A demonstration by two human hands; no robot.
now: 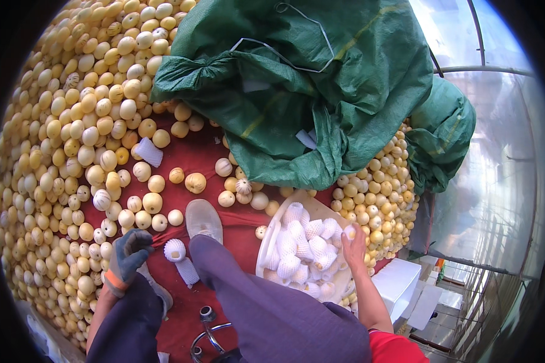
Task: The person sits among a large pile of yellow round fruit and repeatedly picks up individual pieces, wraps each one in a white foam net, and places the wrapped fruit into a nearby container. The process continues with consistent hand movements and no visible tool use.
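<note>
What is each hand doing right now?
Left hand: gloved, fingers curled, holding nothing visible.
Right hand: bare, closed on a melon over the basket.

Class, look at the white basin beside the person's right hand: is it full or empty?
Nearly full: the white basin holds many net-wrapped fruits piled close to its rim.

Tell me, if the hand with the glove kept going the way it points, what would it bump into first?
Probably the melon in white foam netting on the red cloth. The gloved left hand points right, toward it, with only a small gap between. Depth is hard to judge, so it might pass just above.
</note>
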